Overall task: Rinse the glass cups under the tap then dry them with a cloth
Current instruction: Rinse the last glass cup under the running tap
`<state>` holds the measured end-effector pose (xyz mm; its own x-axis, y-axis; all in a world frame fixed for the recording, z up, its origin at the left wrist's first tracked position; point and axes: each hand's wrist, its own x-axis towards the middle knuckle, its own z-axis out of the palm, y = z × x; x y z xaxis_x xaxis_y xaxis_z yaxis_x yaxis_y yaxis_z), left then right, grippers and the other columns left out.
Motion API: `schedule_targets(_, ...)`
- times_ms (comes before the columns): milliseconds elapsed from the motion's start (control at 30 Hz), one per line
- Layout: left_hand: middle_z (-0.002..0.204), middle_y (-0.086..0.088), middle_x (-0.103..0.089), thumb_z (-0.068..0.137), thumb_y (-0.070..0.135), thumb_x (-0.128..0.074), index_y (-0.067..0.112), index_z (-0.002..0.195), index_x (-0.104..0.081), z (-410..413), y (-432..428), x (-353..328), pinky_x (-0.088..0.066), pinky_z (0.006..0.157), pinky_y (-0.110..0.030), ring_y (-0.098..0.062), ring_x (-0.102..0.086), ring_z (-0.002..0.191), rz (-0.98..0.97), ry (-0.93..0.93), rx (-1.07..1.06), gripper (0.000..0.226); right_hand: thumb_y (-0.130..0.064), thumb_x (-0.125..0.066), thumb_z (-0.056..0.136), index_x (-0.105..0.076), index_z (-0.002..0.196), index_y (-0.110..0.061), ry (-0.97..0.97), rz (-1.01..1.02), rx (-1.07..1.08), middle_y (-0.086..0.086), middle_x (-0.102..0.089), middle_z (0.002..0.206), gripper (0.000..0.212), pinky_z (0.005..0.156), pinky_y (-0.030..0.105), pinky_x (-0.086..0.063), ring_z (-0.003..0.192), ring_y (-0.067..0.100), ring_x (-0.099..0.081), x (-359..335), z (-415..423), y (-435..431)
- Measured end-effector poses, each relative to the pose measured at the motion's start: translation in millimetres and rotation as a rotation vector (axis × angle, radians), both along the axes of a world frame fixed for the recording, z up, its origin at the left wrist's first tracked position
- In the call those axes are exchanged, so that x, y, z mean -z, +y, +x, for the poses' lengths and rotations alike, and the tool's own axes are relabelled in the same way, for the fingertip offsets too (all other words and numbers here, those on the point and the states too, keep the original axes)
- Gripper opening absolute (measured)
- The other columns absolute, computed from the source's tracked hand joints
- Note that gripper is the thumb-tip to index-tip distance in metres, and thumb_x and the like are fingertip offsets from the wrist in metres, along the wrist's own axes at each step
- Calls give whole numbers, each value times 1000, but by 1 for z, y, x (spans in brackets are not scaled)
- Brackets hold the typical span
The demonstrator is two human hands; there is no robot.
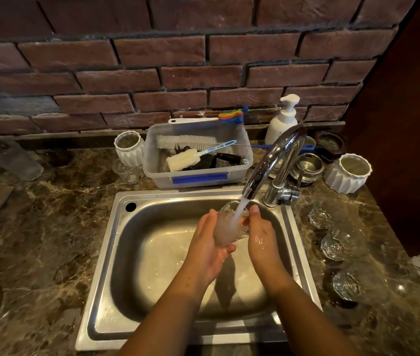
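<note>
Head view: a glass cup (229, 227) is held between both hands over the sink (116, 253), tilted with its mouth up towards the spout so that the stream from the tap (275, 160) runs straight into it. The left hand (208, 245) is wrapped round the cup from below, fingertips curled under its base, which takes the weight. The right hand (261, 236) is laid against the cup's right side with the palm turned up and wet. Its fingers are hidden behind the glass, so whether they are curled round it cannot be told. The cup is kept low in the basin, probably so that splashes are caught.

Three more glass cups (342, 242) are lined up on the counter (49, 227) just right of the sink, within easy reach. Whether they have been rinsed cannot be judged. A plastic box (198, 176) of brushes (185, 141) is set at the far edge of the sink, with a soap bottle (283, 119) behind the tap. No drying cloth can be seen.
</note>
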<state>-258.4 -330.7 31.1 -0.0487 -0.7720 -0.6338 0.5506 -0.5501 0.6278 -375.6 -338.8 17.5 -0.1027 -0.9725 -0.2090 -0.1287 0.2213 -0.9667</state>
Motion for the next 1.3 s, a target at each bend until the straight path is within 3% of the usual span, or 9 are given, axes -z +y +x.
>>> schedule_targets(67,123,-13,-71,97,52,-50,19,125,-62,3,1,-1,-47,94,-43,-27,-65,109,54,-13,27,45,-66,-20,95,-75,88,-17,14,-14,-73,1,-77,90,73,91,35,-52,91,10,-71,0,-1,1)
schedule_targets(200,110,-17,-72,98,55,-52,11,124,-68,17,-3,-4,-52,61,-30,-24,-65,80,200,83,96,54,-60,-24,100,-76,83,-17,-11,-66,-125,-3,-76,86,70,87,25,-49,89,5,-69,-7,-5,-4)
schedule_targets(467,124,-13,-71,100,48,-50,17,132,-60,0,1,-1,-50,87,-39,-27,-66,112,60,-72,-14,46,-65,-24,98,-75,86,-15,-47,-5,21,3,-78,87,73,88,42,-56,87,15,-73,1,7,1)
schedule_targets(633,94,-14,-77,100,50,-52,11,115,-70,15,-4,-15,-51,64,-33,-26,-67,79,219,1,131,46,-39,-25,105,-67,73,-19,-93,22,-65,-17,-72,65,56,66,4,-44,68,-14,-63,-12,-7,-1)
schedule_targets(733,99,-13,-77,99,48,-53,10,118,-68,11,-2,-19,-51,69,-33,-27,-70,82,198,31,104,45,-42,-25,105,-69,76,-15,-102,40,-51,-8,-72,72,59,71,14,-45,72,-9,-66,-10,-5,-4)
schedule_targets(800,118,-13,-70,99,42,-55,14,126,-62,3,3,-15,-54,82,-39,-30,-68,103,90,10,-9,39,-49,-26,104,-74,80,-19,-134,84,-4,-4,-77,79,61,79,22,-49,81,0,-71,-2,-1,-4)
schedule_targets(933,127,-9,-63,104,44,-45,24,124,-56,2,9,-12,-53,91,-47,-28,-65,111,-68,-226,59,30,-64,-29,99,-75,91,-23,-147,215,38,1,-76,92,61,102,46,-48,99,15,-68,5,5,0)
schedule_targets(1133,114,-15,-71,97,52,-57,13,122,-63,19,-3,-28,-56,74,-37,-29,-67,99,245,-214,261,46,-87,-50,70,-78,100,-21,-264,335,10,11,-77,107,77,109,56,-42,113,30,-67,0,2,-7)
schedule_targets(1300,112,-10,-71,101,51,-49,19,117,-63,18,-6,-28,-55,76,-35,-26,-68,102,142,-243,193,39,-46,-46,100,-71,107,-6,-401,381,89,21,-74,108,48,101,50,-51,104,33,-70,-2,6,-6)
